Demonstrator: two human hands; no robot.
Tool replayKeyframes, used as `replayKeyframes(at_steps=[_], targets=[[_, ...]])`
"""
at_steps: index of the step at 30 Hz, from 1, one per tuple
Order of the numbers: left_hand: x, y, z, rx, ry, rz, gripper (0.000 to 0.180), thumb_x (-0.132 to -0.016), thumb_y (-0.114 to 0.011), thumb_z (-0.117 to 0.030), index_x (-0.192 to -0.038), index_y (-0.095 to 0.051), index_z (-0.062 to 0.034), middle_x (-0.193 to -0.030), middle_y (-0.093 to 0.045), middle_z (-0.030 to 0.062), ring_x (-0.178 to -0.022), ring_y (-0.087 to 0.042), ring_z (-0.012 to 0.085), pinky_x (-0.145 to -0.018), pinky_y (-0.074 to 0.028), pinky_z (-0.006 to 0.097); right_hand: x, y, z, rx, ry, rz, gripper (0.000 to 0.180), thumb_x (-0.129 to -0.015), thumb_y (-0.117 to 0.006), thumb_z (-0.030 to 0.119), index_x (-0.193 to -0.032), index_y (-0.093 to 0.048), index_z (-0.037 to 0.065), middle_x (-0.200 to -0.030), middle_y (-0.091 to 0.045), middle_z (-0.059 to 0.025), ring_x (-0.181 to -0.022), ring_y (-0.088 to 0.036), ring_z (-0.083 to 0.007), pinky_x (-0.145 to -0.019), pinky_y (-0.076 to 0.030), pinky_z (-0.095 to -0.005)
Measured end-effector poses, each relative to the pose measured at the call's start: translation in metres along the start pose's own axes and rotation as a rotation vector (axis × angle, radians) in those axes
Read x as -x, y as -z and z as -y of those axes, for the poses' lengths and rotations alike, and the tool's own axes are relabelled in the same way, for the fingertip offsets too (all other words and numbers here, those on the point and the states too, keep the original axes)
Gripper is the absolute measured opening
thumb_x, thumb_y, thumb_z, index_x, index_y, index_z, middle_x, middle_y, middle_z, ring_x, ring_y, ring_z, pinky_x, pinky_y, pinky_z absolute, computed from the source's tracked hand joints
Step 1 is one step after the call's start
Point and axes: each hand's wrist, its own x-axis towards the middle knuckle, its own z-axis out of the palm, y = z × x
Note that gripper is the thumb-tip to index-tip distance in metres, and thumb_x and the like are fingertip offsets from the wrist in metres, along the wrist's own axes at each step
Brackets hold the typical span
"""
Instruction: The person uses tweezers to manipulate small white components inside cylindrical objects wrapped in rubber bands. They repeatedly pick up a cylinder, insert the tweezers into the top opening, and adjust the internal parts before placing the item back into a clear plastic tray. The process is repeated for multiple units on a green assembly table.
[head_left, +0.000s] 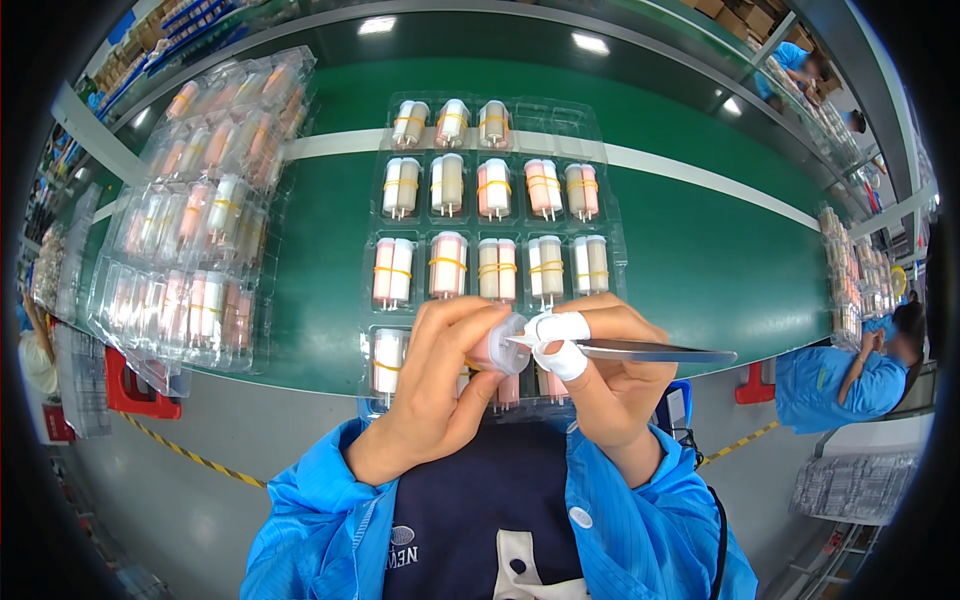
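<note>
My left hand [432,368] is wrapped round a pinkish cylinder with a translucent round end [510,345], which is turned toward my right hand. White coverings sit on the thumb and forefinger of my right hand [625,375]. Between them is a pair of metal tweezers [660,351], its tips at or close to the cylinder's end; I cannot tell whether they touch. Beneath both hands lies a clear plastic tray [555,121]. Its compartments hold several paired cylinders [448,265] in white, pink and grey, each pair bound with a yellow rubber band. My hands hide part of the nearest row.
Stacked clear trays of similar cylinders [205,225] stand on the left of the green work surface [690,240]. A metal rail [480,8] runs along the far side. Co-workers in blue [835,385] are at the right, near more filled trays [840,275]. Red stools [140,385] stand below.
</note>
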Motion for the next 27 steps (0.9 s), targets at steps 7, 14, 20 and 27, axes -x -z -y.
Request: replayKeyframes(at_steps=[7, 14, 20, 27], targets=[[0.000, 0.000, -0.001, -0.012, 0.027, -0.002, 0.052, -0.066, -0.063, 0.009, -0.117, -0.051, 0.0052, -0.108, -0.051, 0.0199, -0.090, -0.051, 0.0326, -0.076, -0.044, 0.037, -0.005, -0.001, 0.005, 0.040, -0.106, 0.042, 0.013, -0.079, -0.062, -0.005, -0.091, -0.065, -0.002, -0.081, -0.063, -0.0121, -0.059, -0.060, -0.0113, -0.051, -0.045, -0.0225], [0.001, -0.002, 0.005, -0.106, -0.130, 0.038, 0.052, -0.061, -0.063, 0.010, -0.112, -0.054, 0.0046, -0.105, -0.053, 0.0180, -0.091, -0.052, 0.0338, -0.077, -0.044, 0.039, -0.023, 0.012, 0.018, 0.028, -0.262, 0.258, 0.008, -0.079, -0.058, -0.008, -0.086, -0.062, -0.005, -0.079, -0.063, -0.0116, -0.059, -0.063, -0.0125, -0.051, -0.048, -0.0227], [0.001, 0.001, 0.006, -0.038, -0.062, 0.044, 0.049, -0.066, -0.064, 0.007, -0.113, -0.053, 0.0045, -0.107, -0.054, 0.0186, -0.094, -0.054, 0.0340, -0.081, -0.044, 0.039, -0.021, 0.012, 0.011, -0.185, -0.317, 0.160, 0.011, -0.078, -0.060, -0.008, -0.088, -0.062, -0.006, -0.082, -0.063, -0.0129, -0.067, -0.064, -0.0150, -0.055, -0.050, -0.0244], [-0.002, 0.006, 0.002, 0.122, 0.074, -0.022, 0.041, -0.076, -0.066, -0.003, -0.114, -0.051, 0.0039, -0.114, -0.054, 0.0200, -0.103, -0.056, 0.0298, -0.088, -0.045, 0.036, -0.005, 0.009, 0.001, -0.177, -0.091, -0.013, 0.017, -0.077, -0.066, -0.002, -0.094, -0.064, -0.003, -0.088, -0.063, -0.0141, -0.080, -0.061, -0.0170, -0.068, -0.048, -0.0269]])
